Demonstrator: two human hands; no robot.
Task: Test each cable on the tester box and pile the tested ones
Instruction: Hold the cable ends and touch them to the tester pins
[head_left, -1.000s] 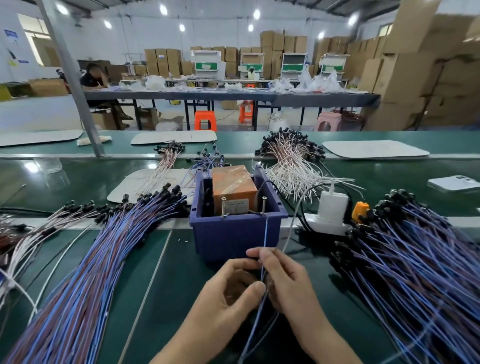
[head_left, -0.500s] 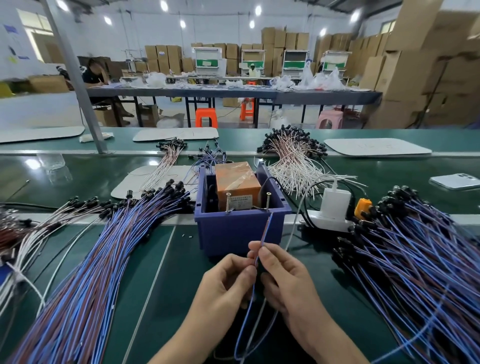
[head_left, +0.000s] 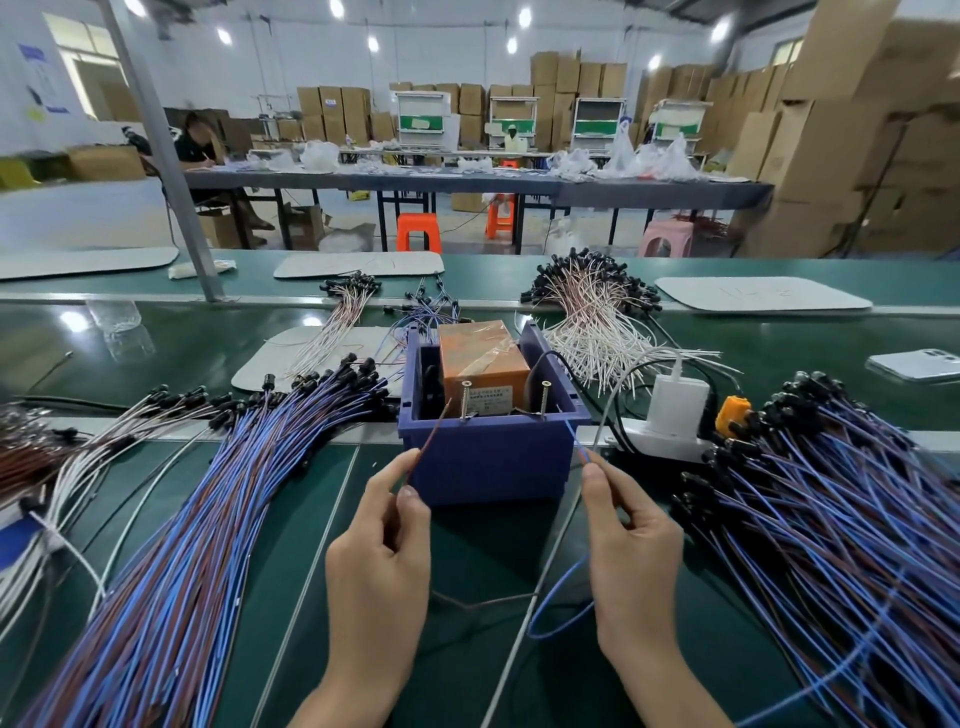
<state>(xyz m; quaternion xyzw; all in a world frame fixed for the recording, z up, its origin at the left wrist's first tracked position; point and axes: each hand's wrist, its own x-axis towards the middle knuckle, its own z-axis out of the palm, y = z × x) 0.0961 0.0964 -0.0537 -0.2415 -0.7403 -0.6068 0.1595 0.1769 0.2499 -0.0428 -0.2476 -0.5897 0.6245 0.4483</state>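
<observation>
The cable was held in front of the tester box, with its two leads spread apart, one in each hand. The left hand pinched the brown lead between thumb and index finger; its other fingers were curled. This lead ran up and to the right, and its free tip lay just beside the left screw at the box's near rim. Contact could not be confirmed. The right hand pinched the blue lead in the same way. It ran up and to the left toward the right screw, with its tip short of the near right corner of the box. Below the hands the cable sagged in a loose loop over the table.

The box stood square to the viewer, and both screws were upright in front of the orange unit inside it. The left pile of blue and brown cables fanned from the near left toward the box, with its black ends near the box's left wall. The right pile spread from the power strip toward the near right. Both hands were in the strip of bare table between the piles. A white cord crossed that strip diagonally, passing between the hands.
</observation>
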